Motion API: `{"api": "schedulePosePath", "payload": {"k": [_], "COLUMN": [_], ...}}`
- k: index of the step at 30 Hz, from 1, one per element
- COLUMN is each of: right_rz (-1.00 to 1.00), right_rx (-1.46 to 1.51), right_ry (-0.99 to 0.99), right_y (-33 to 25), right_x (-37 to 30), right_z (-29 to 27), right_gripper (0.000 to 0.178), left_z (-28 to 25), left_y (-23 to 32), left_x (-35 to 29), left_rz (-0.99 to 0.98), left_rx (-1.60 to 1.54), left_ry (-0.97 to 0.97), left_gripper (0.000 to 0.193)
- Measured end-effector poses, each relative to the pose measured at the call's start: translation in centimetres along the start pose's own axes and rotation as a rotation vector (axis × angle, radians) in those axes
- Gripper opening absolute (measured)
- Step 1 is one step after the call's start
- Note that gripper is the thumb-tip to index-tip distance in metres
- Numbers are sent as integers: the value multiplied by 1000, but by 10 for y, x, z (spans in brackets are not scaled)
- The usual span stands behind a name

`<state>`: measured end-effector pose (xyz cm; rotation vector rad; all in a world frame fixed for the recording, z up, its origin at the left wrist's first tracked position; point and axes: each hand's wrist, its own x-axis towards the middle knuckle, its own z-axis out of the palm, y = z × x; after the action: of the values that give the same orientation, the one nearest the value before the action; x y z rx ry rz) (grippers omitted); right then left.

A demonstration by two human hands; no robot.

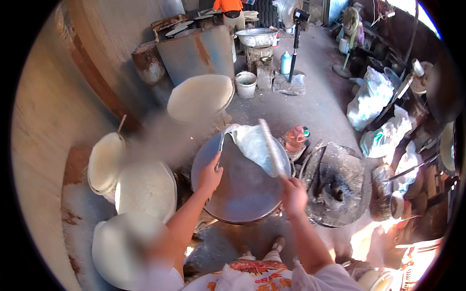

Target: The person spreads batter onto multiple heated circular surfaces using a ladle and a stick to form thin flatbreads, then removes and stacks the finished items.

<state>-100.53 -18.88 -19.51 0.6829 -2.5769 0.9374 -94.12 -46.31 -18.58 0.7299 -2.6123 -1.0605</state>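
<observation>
In front of me lies a wide round grey metal griddle (245,196). A thin, pale sheet of flatbread (251,145) is partly lifted at its far side. My left hand (209,178) is closed at the griddle's left, fingers pinching the narrow hanging edge of this sheet. On the right, my right hand (293,194) is wrapped round the near end of a long pale flat stick (272,148). The stick slants away over the griddle, against the sheet's right side. A faint blur hides part of the area left of the griddle.
Round pale sheets lie stacked on the left (148,191) and beyond the griddle (200,97). To the right are a red bottle (294,137) and a sooty stove (337,186). A white bucket (245,85) and a person in orange (229,7) are farther back.
</observation>
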Motion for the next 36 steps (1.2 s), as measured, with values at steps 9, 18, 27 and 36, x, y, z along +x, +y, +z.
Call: {"api": "schedulePosePath", "payload": {"k": [9,18,27,36], "right_rz": [-95,-222,-483,-740], "right_rx": [130,334,378,490], "right_ry": [-88,-414,-514,-792], "right_y": [4,4,78,31], "right_x": [11,59,135,134], "right_z": [16,41,28,50], "right_gripper": [30,33,30,28], "left_z": [-24,7,12,-20], "left_y": [-7,-1,91,142], "left_x": [-45,-95,-163,-189], "left_rz": [-130,-225,-684,-656], "left_rx": [158,35,-648,-1294], "left_ry": [17,247,238,371], "left_gripper": [59,61,59,57]}}
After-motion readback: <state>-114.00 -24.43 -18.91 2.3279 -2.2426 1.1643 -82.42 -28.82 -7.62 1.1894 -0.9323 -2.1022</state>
